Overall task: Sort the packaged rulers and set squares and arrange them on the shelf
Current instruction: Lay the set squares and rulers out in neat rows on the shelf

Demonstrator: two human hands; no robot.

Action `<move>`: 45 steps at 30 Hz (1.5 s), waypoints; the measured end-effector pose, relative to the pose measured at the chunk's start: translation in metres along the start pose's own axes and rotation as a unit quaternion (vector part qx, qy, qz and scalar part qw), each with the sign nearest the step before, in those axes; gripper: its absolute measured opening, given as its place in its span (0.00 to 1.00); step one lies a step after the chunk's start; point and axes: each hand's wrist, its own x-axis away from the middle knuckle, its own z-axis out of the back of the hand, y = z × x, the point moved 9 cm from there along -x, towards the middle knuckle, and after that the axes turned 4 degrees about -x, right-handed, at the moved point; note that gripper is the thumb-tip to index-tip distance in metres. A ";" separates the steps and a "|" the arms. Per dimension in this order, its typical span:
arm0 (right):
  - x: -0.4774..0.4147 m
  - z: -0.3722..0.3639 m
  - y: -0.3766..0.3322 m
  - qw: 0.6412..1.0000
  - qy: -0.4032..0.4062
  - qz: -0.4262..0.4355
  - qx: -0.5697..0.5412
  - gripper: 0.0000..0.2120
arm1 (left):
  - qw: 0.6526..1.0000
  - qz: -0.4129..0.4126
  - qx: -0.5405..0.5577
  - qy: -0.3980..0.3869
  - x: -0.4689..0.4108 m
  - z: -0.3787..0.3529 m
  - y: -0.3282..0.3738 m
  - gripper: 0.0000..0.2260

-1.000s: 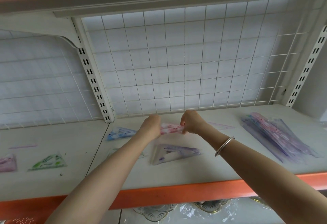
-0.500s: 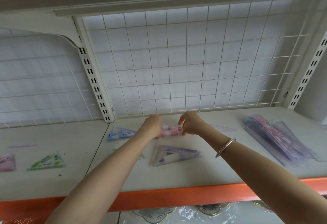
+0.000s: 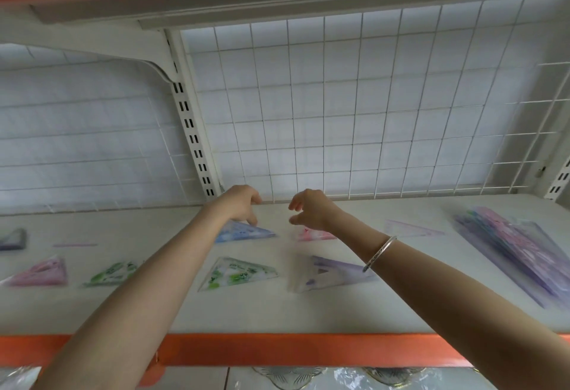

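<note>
Fingers (image 3: 252, 217) of left hand (image 3: 239, 206) and right hand (image 3: 313, 209), gripping the pink set square (image 3: 314, 234) a moment ago, now hang loose and empty, leaving it seemingly placed on the shelf (image 3: 308, 312).

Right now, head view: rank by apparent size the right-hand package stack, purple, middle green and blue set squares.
1. package stack
2. purple set square and middle green set square: alike, unranked
3. blue set square, farther back, partly hidden by the left hand
</note>
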 end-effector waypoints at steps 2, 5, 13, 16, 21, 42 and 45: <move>-0.009 -0.015 -0.018 1.000 -0.013 0.010 0.002 0.18 | 0.999 0.017 -0.022 -0.038 0.002 -0.011 -0.025 0.32; -0.023 -0.042 -0.037 0.999 -0.044 0.012 0.007 0.20 | 0.995 0.032 -0.035 -0.090 0.006 -0.029 -0.050 0.36; -0.048 -0.081 -0.038 0.998 -0.021 -0.061 -0.001 0.21 | 0.994 0.028 -0.024 -0.102 0.000 -0.034 -0.064 0.28; -0.051 -0.084 -0.035 0.995 -0.004 -0.099 -0.014 0.19 | 0.991 0.035 -0.053 -0.114 -0.005 -0.033 -0.062 0.29; -0.052 -0.091 -0.033 0.991 -0.032 -0.126 -0.005 0.18 | 0.984 0.049 -0.064 -0.157 -0.007 -0.037 -0.059 0.30; -0.023 -0.086 -0.036 0.999 0.014 -0.043 0.004 0.18 | 0.997 -0.029 0.050 0.060 0.018 -0.028 -0.054 0.18; -0.020 -0.078 -0.038 0.997 0.050 -0.028 0.043 0.19 | 0.995 -0.010 0.028 0.092 0.022 -0.022 -0.058 0.11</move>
